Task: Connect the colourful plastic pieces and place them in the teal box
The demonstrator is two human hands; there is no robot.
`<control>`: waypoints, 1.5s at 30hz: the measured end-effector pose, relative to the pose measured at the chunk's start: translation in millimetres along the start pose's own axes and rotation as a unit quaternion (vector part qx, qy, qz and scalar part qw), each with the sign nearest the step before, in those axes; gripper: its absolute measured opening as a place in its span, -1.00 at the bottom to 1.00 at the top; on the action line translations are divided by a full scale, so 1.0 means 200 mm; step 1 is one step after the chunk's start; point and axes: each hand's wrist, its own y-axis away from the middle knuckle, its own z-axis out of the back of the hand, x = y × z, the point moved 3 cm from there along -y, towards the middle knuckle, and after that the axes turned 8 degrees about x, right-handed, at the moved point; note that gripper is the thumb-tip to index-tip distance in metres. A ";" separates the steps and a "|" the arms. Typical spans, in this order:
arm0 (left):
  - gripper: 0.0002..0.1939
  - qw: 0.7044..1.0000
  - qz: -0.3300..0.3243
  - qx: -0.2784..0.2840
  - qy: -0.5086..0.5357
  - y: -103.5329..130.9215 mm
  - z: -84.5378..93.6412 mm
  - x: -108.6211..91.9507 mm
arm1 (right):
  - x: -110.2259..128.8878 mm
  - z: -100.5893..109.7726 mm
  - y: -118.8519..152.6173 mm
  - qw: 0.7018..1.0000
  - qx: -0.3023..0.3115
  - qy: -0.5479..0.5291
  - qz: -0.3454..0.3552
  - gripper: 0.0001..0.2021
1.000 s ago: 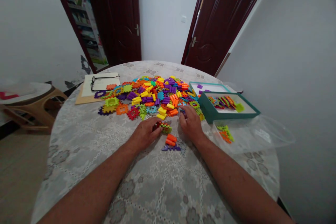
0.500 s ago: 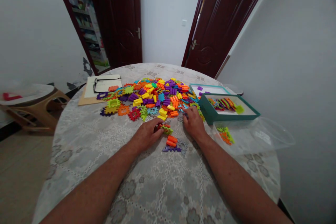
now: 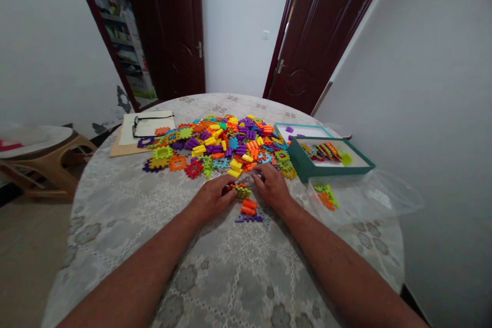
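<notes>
My left hand [image 3: 213,196] is closed around one end of a small stack of green and red toothed plastic pieces [image 3: 241,190], held just over the table. My right hand [image 3: 271,184] is just to the right, its thumb and fingers bent together; what lies between them is too small to make out. In front of both hands, an orange ribbed connector [image 3: 249,207] rests by a flat purple toothed piece [image 3: 249,219]. Beyond the left fingertips are yellow ribbed connectors [image 3: 235,168], at the near edge of a heap of colourful gear-shaped pieces [image 3: 194,168].
Right of the heap stands a green-sided box [image 3: 330,170] with toothed pieces inside. Nearer lies a clear plastic tray [image 3: 357,210] holding green and orange pieces [image 3: 327,197]. Black glasses [image 3: 135,127] sit on paper [image 3: 126,136] at the left. A patterned cloth covers the round table [image 3: 154,271].
My right hand has moved left, from the heap's near right edge toward my left hand. My left hand keeps the stack in nearly the same place. The view has shifted slightly.
</notes>
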 end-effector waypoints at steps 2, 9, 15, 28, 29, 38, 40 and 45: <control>-0.78 1.000 -0.004 -0.006 -0.001 0.00 0.00 0.01 | 0.04 -0.03 0.00 0.999 0.027 -0.023 0.028 -0.84; -0.73 1.000 0.004 0.001 -0.003 0.00 0.02 -0.01 | -0.01 0.00 0.00 0.998 -0.053 -0.015 -0.018 -0.77; -0.71 1.000 0.000 -0.002 -0.003 0.00 0.02 0.00 | -0.01 0.00 -0.01 0.998 -0.058 0.005 0.003 -0.74; -0.74 0.999 0.028 -0.013 -0.012 0.00 0.03 0.01 | 0.02 -0.06 0.01 0.999 0.015 -0.033 0.038 -0.70; -0.73 0.999 0.028 -0.013 -0.013 0.00 0.03 0.01 | 0.03 -0.06 0.01 0.998 0.030 -0.034 0.040 -0.71; -0.55 1.000 0.023 -0.015 -0.011 -0.01 0.00 0.06 | 0.11 -0.05 0.02 0.984 0.078 -0.102 0.122 -0.61; -0.54 1.000 0.013 -0.008 -0.010 -0.01 0.00 0.06 | 0.12 -0.05 0.02 0.979 0.089 -0.128 0.134 -0.51; -0.53 1.000 0.019 0.002 -0.010 -0.01 0.00 0.05 | 0.12 -0.08 0.01 0.968 0.112 -0.189 0.122 -0.31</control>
